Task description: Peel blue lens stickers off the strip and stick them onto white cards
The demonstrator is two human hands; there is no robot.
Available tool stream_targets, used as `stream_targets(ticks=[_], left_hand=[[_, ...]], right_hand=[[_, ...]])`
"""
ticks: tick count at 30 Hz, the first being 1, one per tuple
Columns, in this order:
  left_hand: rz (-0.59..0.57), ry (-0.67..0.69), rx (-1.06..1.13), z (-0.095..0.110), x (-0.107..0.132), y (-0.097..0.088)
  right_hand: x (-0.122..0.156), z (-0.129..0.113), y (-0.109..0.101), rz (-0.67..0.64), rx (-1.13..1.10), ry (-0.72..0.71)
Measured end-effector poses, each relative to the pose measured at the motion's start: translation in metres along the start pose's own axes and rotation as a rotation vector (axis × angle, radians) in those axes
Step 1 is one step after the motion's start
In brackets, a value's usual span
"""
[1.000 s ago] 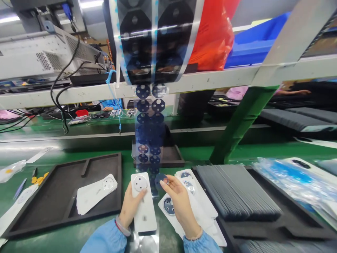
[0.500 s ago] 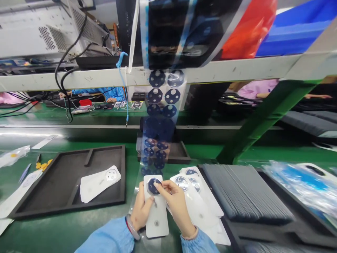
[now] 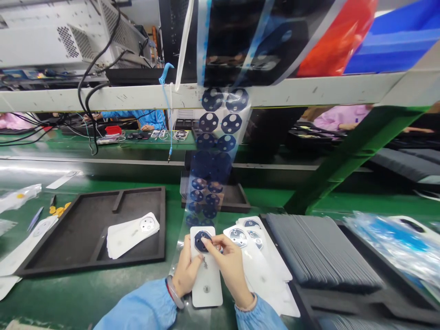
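My left hand (image 3: 186, 269) grips the left edge of a white phone back cover (image 3: 207, 295), which stands tilted up over the green bench. Over the round camera area at its top lies a dark blue octagonal sticker (image 3: 199, 238) with small holes. The fingers of my right hand (image 3: 231, 263) are pinched at the sticker's right side, thumb on its face. Behind the cover, a clear strip of similar dark stickers (image 3: 208, 123) hangs from the shelf. More white back covers (image 3: 263, 275) with silver camera rings lie fanned out right of my right hand.
A black tray (image 3: 129, 238) at left holds a small stack of white covers (image 3: 129, 236). Dense grey sheets (image 3: 323, 250) fill a black tray at right, beside clear plastic-wrapped pieces (image 3: 388, 243). A green post (image 3: 350, 160) and a white shelf beam (image 3: 137, 97) stand ahead. Co-workers' sleeves show beyond.
The sticker now lies over the camera area's silver rim, which showed at its left before. Both hands keep their grip. The view has shifted slightly.
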State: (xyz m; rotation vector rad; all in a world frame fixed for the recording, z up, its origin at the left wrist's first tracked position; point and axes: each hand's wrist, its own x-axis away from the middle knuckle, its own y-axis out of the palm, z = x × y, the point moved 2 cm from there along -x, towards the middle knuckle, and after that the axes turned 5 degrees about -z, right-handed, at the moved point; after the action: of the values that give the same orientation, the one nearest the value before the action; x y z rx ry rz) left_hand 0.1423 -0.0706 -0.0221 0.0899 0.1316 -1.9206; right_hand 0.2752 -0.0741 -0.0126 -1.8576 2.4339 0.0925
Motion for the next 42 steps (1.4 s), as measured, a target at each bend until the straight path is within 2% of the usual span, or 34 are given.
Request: stream_targets(ticks=[17,32,42], left_hand=[[0.006,-0.006,0.093,0.002,0.0002,0.0018],[0.018,-0.02,0.064,0.0078,-0.0007,0.0014],[0.022,-0.018,0.087,0.0041,0.0006,0.0025]], right_hand=[[0.0024,-0.0023,0.0005,-0.015,0.013,-0.033],[0.0021,0.0003,0.0017,-0.004,0.001,-0.013],[0.0045,0.0011,0.0027,0.012,0.055,-0.034]])
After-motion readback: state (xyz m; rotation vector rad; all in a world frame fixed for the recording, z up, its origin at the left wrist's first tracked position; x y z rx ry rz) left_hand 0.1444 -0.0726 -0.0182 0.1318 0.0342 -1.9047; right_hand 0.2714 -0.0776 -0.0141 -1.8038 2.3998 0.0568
